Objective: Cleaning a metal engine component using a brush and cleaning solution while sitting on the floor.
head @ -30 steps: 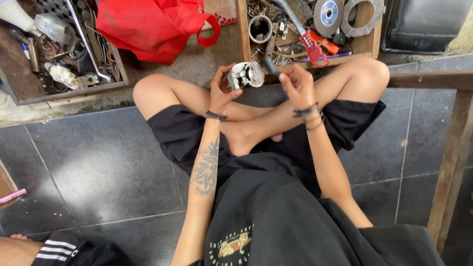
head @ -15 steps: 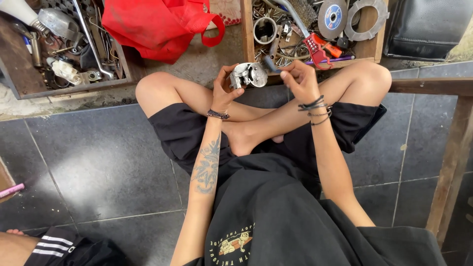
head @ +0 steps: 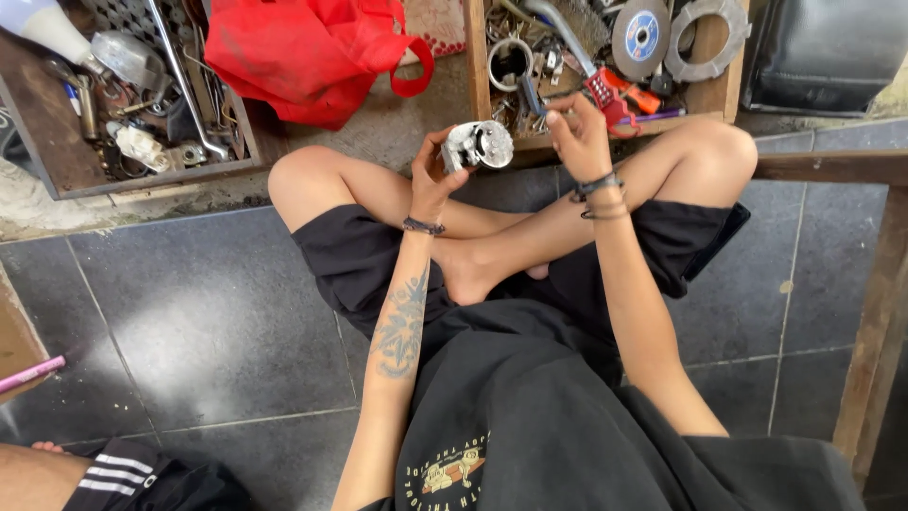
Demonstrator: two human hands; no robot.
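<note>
The left hand point(head: 433, 175) is closed around a small silvery metal part point(head: 478, 146), holding it up just above the left knee, in front of a wooden tray point(head: 476, 57) full of tools. The right hand point(head: 579, 132) hovers just beside the part with fingers curled, pinching something too small to make out (perhaps a screw or a thin tool). To work it well, the part should be kept steady and turned toward the eyes, with the fingertips doing the fine moves. A red bag point(head: 307, 52) lies on the floor nearby.
</note>
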